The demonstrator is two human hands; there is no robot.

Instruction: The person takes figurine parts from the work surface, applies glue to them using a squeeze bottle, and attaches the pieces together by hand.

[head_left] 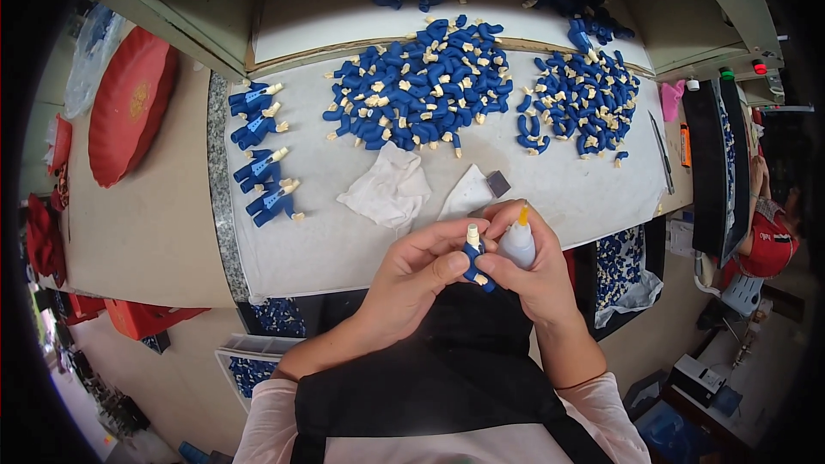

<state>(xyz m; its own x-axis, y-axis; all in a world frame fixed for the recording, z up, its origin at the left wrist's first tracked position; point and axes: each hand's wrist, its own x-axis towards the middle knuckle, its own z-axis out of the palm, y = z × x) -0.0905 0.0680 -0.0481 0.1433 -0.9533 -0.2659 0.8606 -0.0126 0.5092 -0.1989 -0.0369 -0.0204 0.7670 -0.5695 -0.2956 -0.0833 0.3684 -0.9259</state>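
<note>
Bare hands meet over the table's near edge, each closed on something: the left hand [419, 268] pinches a small blue figure [473, 264] between thumb and fingers, while the right hand [540, 282] grips a squeeze bottle [517, 246] and brings its thumb against the figure's right side. Held upright-looking between the hands, the figure points its cream peg end away from the wearer; its long axis runs near to far, the near blue end angled slightly right. It looks light and fairly stiff, perhaps smooth enough to turn under the fingertips; the thicker blue middle seems the safest hold, the thin cream parts likelier to snap. The bottle's orange nozzle [522, 212] also points away, leaning slightly right.

Beyond lie a dark block [498, 182] and a crumpled white cloth [391, 186]. At left, 4 similar figures [273, 201] form a column, cream ends rightward. Farther off spread 2 piles of blue pieces [417, 90].
</note>
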